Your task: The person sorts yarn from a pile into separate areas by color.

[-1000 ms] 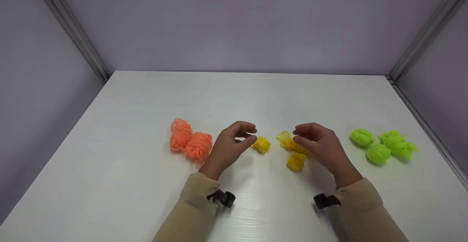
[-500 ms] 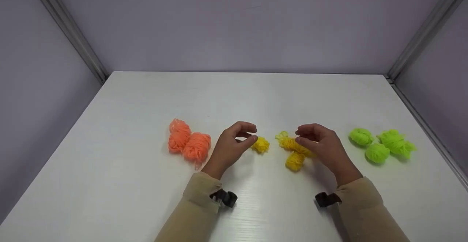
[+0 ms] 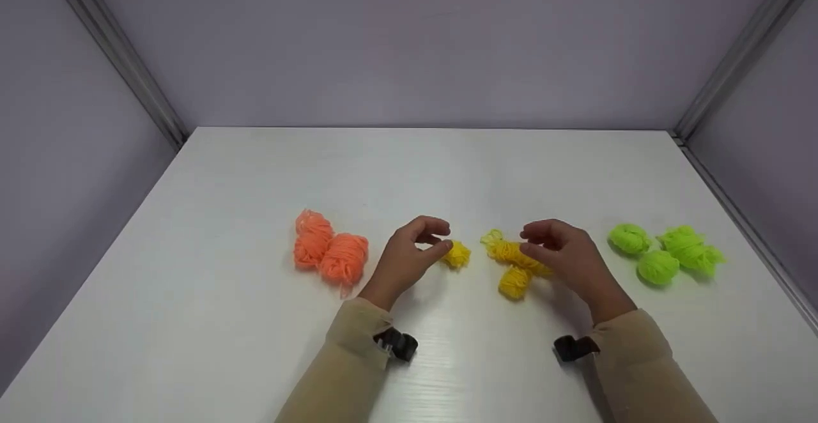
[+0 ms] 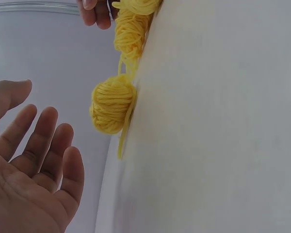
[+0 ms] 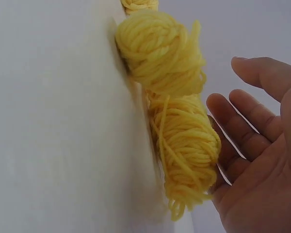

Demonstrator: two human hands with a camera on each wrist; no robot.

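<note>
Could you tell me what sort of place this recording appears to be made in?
Probably a staged recording booth rather than a home: a bare white table boxed in by plain lilac wall panels with metal corner posts, and only sorted yarn balls, orange, yellow and green.

I see a white surface (image 3: 223, 346) boxed in by pale lilac walls (image 3: 409, 39), with grey metal strips (image 3: 115, 59) running down the two back corners. On my left lie two orange yarn bundles (image 3: 329, 253), touching each other, one further back than the other. Over on my right sit three bright green yarn balls (image 3: 664, 253) in a loose cluster; the largest one trails a few loose strands toward the right edge.
</note>
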